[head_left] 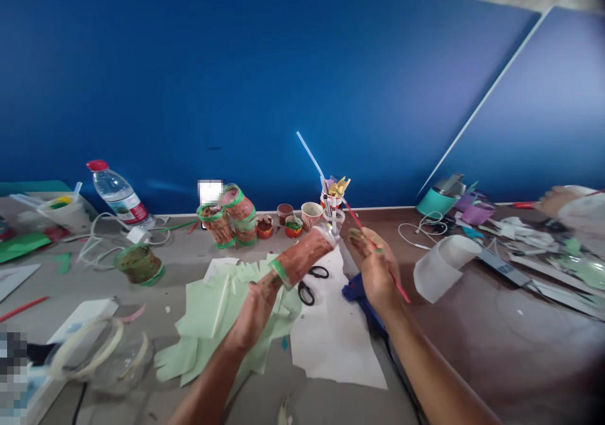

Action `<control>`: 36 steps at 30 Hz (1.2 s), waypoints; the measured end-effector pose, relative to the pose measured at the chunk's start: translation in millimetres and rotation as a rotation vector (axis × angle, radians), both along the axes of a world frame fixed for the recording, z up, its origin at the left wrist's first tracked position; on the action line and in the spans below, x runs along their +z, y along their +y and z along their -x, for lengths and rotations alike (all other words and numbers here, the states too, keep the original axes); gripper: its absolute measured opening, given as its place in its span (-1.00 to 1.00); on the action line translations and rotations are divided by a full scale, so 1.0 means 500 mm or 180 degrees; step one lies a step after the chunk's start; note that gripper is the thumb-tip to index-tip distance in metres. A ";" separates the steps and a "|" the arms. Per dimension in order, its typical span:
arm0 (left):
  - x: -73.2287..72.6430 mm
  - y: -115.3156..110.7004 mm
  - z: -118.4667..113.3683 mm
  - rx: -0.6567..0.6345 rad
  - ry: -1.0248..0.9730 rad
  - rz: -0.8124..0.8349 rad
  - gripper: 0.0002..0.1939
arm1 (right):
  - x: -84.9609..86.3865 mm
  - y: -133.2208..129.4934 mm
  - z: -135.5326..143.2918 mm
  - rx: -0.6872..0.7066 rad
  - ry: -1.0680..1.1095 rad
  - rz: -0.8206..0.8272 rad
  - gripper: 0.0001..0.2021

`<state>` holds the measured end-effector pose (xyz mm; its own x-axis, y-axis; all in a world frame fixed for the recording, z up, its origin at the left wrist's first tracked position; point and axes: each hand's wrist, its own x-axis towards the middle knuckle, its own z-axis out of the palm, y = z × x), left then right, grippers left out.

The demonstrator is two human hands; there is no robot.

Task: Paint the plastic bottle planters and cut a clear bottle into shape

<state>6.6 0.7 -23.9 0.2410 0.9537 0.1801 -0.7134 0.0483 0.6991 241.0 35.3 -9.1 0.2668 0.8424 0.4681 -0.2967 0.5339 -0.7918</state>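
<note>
My left hand (253,314) is wrapped round the green-edged end of a brown-painted paper cylinder (305,258), which is tilted up to the right. Its far end is pale and blurred. Between the fingers of my right hand (380,277) is a red-handled paintbrush (401,288), its upper end slanting towards a patterned cup of sticks (331,199). Dark smudges mark the fingers. Below the cylinder, black-handled scissors (306,294) lie on white paper (331,355). Small paint cups, one with green paint (293,226) and one with brown (265,227), stand behind it.
Pale green paper sheets (198,314) spread at centre left. Brown cylinders (220,228) with green rims stand behind, and another (138,265) lies left. Nearby are a water bottle (120,195), tape rolls (89,349) and a blue corded tool (362,299). Another person's hand (558,201) is far right.
</note>
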 end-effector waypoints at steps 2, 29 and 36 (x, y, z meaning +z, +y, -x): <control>-0.001 0.009 0.002 0.0133 -0.0107 0.0180 -0.33 | 0.012 -0.010 0.000 0.0028 0.0219 -0.0291 -0.69; 0.028 0.019 0.010 0.0597 -0.0321 0.0440 -0.32 | -0.018 -0.048 0.017 0.1222 -0.1079 0.0297 -0.81; 0.055 0.023 0.024 0.0592 -0.0737 0.0548 -0.23 | -0.012 -0.046 0.006 0.1319 -0.1090 0.0222 -0.83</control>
<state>-5.7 12.1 3.6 0.0316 0.9986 0.0424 -0.8600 0.0056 0.5103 238.3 12.5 -14.8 -0.2523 0.8768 0.4093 -0.1901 0.3698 -0.9095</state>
